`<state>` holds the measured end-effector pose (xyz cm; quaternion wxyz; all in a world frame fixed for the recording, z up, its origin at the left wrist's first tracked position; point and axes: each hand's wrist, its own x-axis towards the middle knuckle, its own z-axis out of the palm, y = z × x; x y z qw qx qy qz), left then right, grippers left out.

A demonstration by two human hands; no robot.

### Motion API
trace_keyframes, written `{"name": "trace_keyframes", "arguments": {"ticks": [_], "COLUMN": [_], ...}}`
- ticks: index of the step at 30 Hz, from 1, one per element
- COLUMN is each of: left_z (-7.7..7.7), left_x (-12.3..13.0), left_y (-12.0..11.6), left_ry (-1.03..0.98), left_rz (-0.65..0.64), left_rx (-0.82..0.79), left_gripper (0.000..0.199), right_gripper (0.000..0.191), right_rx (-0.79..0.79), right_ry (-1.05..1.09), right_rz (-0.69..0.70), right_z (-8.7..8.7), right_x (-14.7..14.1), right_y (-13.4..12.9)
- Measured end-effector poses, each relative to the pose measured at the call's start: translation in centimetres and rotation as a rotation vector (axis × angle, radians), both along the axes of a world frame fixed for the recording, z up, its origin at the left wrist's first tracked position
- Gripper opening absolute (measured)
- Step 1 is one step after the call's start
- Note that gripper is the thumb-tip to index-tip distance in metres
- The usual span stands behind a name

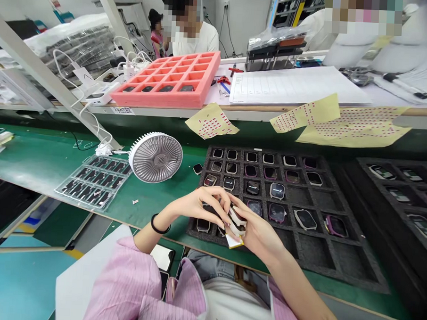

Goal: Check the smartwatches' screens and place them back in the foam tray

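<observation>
Both my hands hang over the near edge of a black foam tray (322,264) with square compartments. My left hand (197,209), a black band on its wrist, and my right hand (256,232) hold a rounded smartwatch case (236,221) between their fingertips. A small yellow-and-white card (234,242) shows just below the case, against my right hand. Several more watch cases sit in the tray's compartments, and the nearest, a dark one (203,225), lies under my left hand. My fingers hide part of the held case.
A white desk fan (155,157) and a clear plastic tray of dark parts (94,182) stand left on the green bench. Another black tray (399,196) lies right. Behind, yellow sheets with red dots (356,126) hang from a shelf holding a pink foam tray (167,80). A co-worker (194,36) sits beyond.
</observation>
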<state>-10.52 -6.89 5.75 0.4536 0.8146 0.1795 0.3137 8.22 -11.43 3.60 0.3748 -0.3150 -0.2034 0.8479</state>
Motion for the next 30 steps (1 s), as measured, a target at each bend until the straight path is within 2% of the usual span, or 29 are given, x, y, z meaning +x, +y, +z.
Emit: {"name": "trace_keyframes", "arguments": {"ticks": [4, 6, 10, 13, 16, 19, 21, 23, 24, 27, 30], "left_z": [-0.1, -0.2, -0.7, -0.9, -0.5, -0.4, -1.2, -2.5, -3.3, -5.3, -6.3], "left_x": [0.3, 0.4, 0.4, 0.5, 1.6, 4.1, 6.3, 8.8, 9.9, 12.3, 13.0], "left_y": [-0.2, 0.0, 0.7, 1.2, 1.4, 1.9, 2.7, 4.1, 5.0, 7.5, 9.0], "left_ry": [0.026, 0.090, 0.174, 0.208, 0.222, 0.304, 0.393, 0.479, 0.522, 0.582, 0.553], "left_rz": [0.088, 0.130, 0.102, 0.114, 0.128, 0.164, 0.303, 0.474, 0.512, 0.523, 0.501], "left_rx": [-0.012, 0.004, 0.005, -0.063, -0.142, -0.070, 0.070, 0.212, 0.262, 0.345, 0.385], "left_gripper": [0.025, 0.032, 0.042, 0.045, 0.062, 0.070, 0.059, 0.047, 0.042, 0.034, 0.036], "right_gripper": [0.051, 0.055, 0.057, 0.059, 0.066, 0.076, 0.078, 0.078, 0.079, 0.083, 0.085], "right_rx": [0.083, 0.147, 0.252, 0.344, 0.534, 0.770, 0.902, 0.983, 1.008, 1.035, 1.013], "right_ry": [-0.086, -0.153, -0.267, -0.381, -0.540, -0.734, -0.861, -0.974, -1.019, -1.121, -1.133], "right_rz": [-0.014, -0.027, -0.006, -0.027, -0.038, -0.014, -0.048, -0.092, -0.117, -0.203, -0.217], "right_z": [0.5, 0.6, -0.6, -1.6, -1.7, -1.4, -1.7, -2.5, -3.1, -4.9, -5.9], "right_x": [0.4, 0.5, 0.3, 0.6, 1.8, 3.6, 4.8, 5.9, 6.4, 7.6, 8.6], "right_y": [-0.1, -0.3, -0.5, -0.1, 1.1, 3.5, 5.7, 8.0, 9.1, 11.4, 12.3]}}
